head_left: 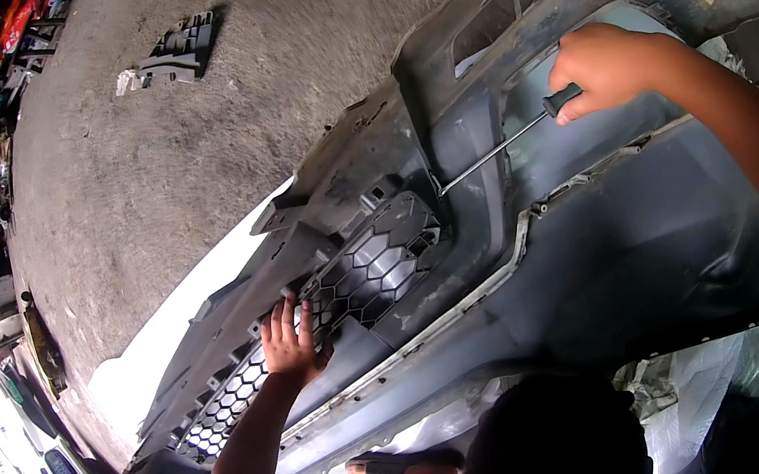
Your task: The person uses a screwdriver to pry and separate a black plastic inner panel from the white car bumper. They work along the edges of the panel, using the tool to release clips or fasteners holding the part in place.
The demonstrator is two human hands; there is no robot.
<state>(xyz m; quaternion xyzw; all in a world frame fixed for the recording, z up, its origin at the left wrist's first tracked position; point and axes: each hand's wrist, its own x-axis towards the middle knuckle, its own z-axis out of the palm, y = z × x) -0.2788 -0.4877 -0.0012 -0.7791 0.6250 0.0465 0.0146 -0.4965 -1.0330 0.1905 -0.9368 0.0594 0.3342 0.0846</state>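
Observation:
A large grey car bumper (643,231) lies with its hollow inner side up, stretching from lower left to upper right. A black honeycomb grille (368,274) is set along its far side. My left hand (290,347) rests on the grille with fingers stretched out, gripping nothing. Closed around the dark handle of a long screwdriver (499,152), my right hand (608,67) is over the right part of the bumper. The thin shaft points left and down, and its tip meets the bumper beside the grille's right end. Whether the tip is wedged under an edge I cannot tell.
A broken dark plastic part (182,50) lies on the rough concrete floor (287,60) beyond the bumper. Mixed parts (0,167) are piled along the far left. A white sheet (198,299) shows under the bumper's far edge. A foot in a sandal (380,467) is near the lower middle.

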